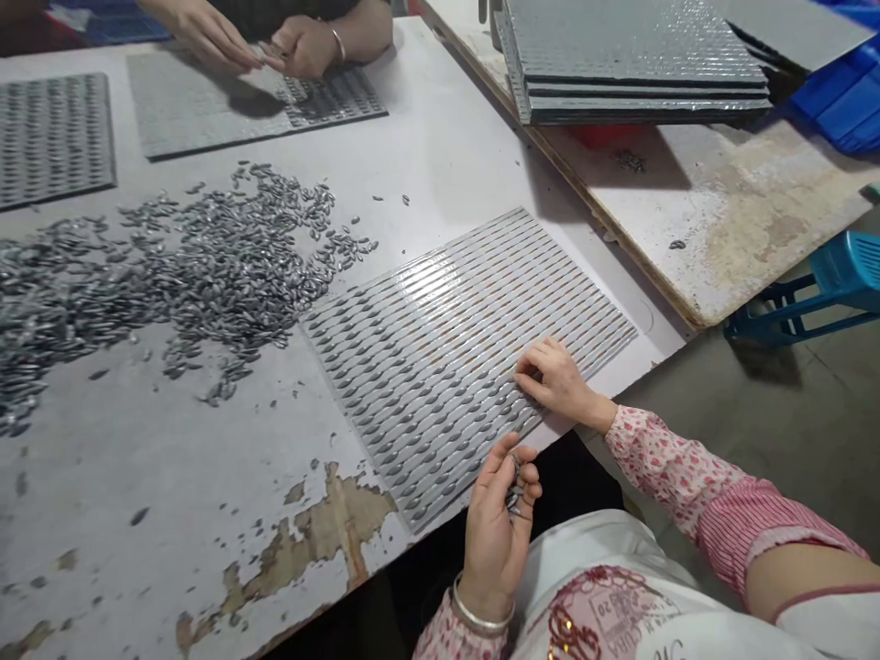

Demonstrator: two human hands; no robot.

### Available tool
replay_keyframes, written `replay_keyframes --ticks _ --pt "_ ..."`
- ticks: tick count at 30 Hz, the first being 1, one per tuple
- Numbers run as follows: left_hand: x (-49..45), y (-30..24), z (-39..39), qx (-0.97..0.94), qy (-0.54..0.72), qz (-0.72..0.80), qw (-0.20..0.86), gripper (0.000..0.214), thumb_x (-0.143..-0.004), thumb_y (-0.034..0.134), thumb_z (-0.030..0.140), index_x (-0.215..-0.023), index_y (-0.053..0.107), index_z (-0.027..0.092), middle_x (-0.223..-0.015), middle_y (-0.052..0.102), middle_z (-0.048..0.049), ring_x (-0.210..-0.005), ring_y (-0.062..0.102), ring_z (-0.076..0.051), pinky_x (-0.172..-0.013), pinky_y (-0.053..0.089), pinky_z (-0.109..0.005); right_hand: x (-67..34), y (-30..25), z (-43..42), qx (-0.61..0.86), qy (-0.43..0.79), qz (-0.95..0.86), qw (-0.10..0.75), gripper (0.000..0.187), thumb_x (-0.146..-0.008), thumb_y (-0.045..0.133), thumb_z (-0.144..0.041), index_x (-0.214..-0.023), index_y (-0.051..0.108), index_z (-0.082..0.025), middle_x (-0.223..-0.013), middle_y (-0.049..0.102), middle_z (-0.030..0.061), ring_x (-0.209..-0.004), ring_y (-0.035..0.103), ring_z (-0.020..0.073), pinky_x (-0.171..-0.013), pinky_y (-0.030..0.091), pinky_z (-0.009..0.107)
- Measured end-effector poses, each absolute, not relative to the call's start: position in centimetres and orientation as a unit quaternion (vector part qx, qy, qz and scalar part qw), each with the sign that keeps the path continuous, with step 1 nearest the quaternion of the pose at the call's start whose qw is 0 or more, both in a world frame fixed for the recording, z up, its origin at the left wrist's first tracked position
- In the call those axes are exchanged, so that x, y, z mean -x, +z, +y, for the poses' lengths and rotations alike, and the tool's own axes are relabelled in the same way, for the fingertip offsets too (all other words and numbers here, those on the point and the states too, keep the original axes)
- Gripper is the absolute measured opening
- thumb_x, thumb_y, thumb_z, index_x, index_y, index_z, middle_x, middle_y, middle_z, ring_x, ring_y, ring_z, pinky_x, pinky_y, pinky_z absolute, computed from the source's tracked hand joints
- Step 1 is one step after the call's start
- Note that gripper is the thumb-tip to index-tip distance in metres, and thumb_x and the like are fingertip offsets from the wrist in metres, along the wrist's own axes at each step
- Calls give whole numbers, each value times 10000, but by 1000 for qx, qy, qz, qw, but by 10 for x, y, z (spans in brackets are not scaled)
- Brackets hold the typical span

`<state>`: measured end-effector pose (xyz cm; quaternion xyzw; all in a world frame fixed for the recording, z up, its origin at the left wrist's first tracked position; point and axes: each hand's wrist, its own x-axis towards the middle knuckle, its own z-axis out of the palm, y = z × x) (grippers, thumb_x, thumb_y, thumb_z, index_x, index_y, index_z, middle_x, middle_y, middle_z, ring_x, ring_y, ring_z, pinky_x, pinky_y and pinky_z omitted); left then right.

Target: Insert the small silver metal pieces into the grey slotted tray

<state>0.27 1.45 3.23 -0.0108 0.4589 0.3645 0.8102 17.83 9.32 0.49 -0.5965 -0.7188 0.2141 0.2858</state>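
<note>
Well, hands (558,381) near edge of panel (467,353)

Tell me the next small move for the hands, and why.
Probably pass one grey piece from the left hand to the ridged board, near the right hand: the left hand cups several, the right hand is at the board, and much of the board's far side looks unfilled.

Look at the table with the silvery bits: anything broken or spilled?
Yes. The white flat tabletop looks damaged along its near edge: ragged brown patches show where the coating seems worn away. A few small grey seed-shaped pieces lie apart from their big loose heap, perhaps strayed.
</note>
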Motion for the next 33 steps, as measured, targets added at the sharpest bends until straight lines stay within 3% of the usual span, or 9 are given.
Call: replay_keyframes --ticks 4,7,14,18,22,24,27,30,33 --pt "-3 33 15 7 377 456 806 200 -728 703 262 -875 610 162 -793 641 -23 -595 559 -62 -523 473 -152 -178 25 84 463 389 -728 322 195 -908 532 -327 -803 567 -166 -756 575 28 -754 493 158 -726 401 294" --pt "-5 33 16 -1 382 462 800 202 -735 696 279 -884 636 155 -819 651 -37 -616 576 -71 -532 482 -157 -175 38 78 379 456 -744 310 229 -925 513 -353 -826 582 -159 -775 588 28 -746 501 144 -757 405 295" --pt "-9 31 16 -10 415 455 788 254 -835 570 299 -1043 660 184 -1189 608 -96 -1083 560 -210 -830 521 -304 -165 43 68 380 362 -819 234 267 -890 550 -428 -948 632 -181 -814 550 54 -793 451 184 -772 377 344" --pt "-9 29 14 14 429 436 791 231 -852 541 289 -996 677 171 -1133 633 -86 -1129 531 -227 -875 506 -331 -158 43 65 386 307 -851 181 202 -893 555 -364 -940 631 -183 -849 545 65 -801 425 194 -753 360 349" --pt "-5 31 13 12 435 418 798 221 -851 532 220 -1020 658 153 -1180 608 -95 -1149 519 -225 -907 492 -339 -159 42 68 346 372 -833 218 144 -915 528 -280 -876 612 -170 -807 555 48 -793 444 171 -771 380 319" --pt "-2 34 13 -1 411 425 807 255 -849 546 231 -1078 625 153 -1168 611 -110 -1075 567 -211 -862 511 -318 -164 40 71 361 423 -784 276 162 -920 523 -289 -858 592 -155 -784 558 36 -766 473 150 -745 406 288" --pt "1 37 12 -22 371 452 811 251 -833 584 270 -1066 587 174 -979 660 -85 -790 627 -131 -653 523 -220 -175 33 81 456 450 -682 353 173 -910 528 -308 -892 581 -144 -803 580 30 -713 517 124 -652 427 241" --pt "2 37 13 -19 368 452 812 162 -827 594 313 -902 571 170 -719 607 -1 -483 468 -27 -438 379 -127 -185 24 92 526 423 -643 362 156 -883 555 -292 -922 615 -153 -791 616 20 -654 533 112 -595 423 222" --pt "1 35 13 4 361 426 829 195 -831 586 343 -840 563 150 -566 459 56 -392 282 3 -374 255 -118 -188 14 102 544 382 -660 350 88 -849 595 -235 -849 644 -162 -745 624 3 -639 541 110 -597 422 217"
